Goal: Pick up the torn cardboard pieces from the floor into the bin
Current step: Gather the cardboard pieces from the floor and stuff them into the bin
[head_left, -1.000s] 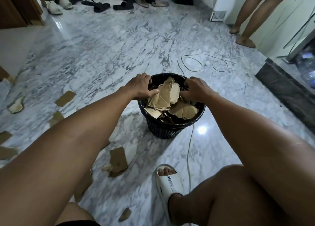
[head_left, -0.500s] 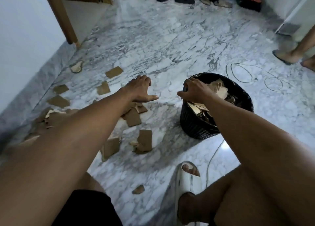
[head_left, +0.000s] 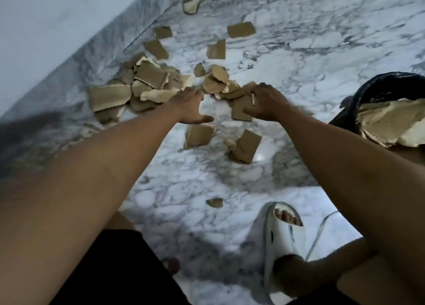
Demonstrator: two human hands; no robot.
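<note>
Several torn brown cardboard pieces lie on the marble floor, the biggest heap (head_left: 147, 83) near the left wall. My left hand (head_left: 190, 106) hovers open at the heap's right edge, fingers straight and thumb spread. My right hand (head_left: 264, 102) is down on a smaller cluster, its fingers curled round a cardboard piece (head_left: 240, 112). Loose pieces lie closer to me (head_left: 199, 134) (head_left: 246, 146) and farther off (head_left: 241, 29). The black bin (head_left: 379, 86) stands at the right edge, stuffed with torn cardboard (head_left: 391, 123).
A pale wall with a marble skirting (head_left: 69, 70) runs along the left. My foot in a white slipper (head_left: 278, 240) is planted near the bottom, a white cable (head_left: 319, 233) beside it. A small scrap (head_left: 215, 202) lies in front of the slipper.
Both hands left the bin and moved left and down to the floor pieces. My right hand let go of the bin rim and now grips cardboard. The view swung left.
</note>
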